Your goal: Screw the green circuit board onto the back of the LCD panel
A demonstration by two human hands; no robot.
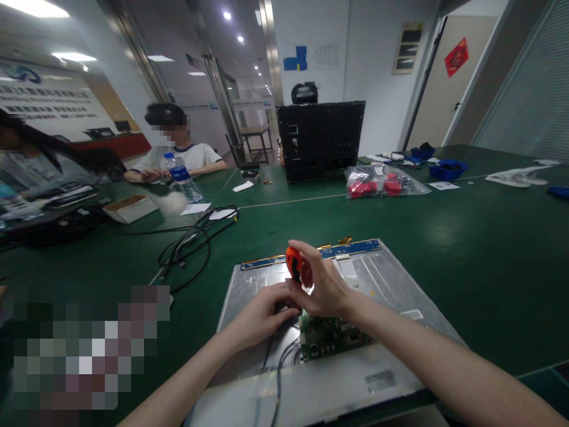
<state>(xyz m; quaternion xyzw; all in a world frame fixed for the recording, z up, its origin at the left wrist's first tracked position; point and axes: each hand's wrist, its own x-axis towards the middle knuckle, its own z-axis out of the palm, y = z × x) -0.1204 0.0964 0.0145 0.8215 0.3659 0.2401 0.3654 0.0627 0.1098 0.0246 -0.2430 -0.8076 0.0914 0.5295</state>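
Green circuit board (333, 344) on metal-backed display panel (386, 284). Right hand (326, 289) pinches orange-black screwdriver (293, 261) above board's far-left corner; left hand (267, 313) half-curled beside it — hold hidden, can't tell. Seemingly screwdriver work; turning would call for steady handle.

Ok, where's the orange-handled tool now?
In the head view, the orange-handled tool is near centre, in the right hand, beside the left hand, beyond the green circuit board.
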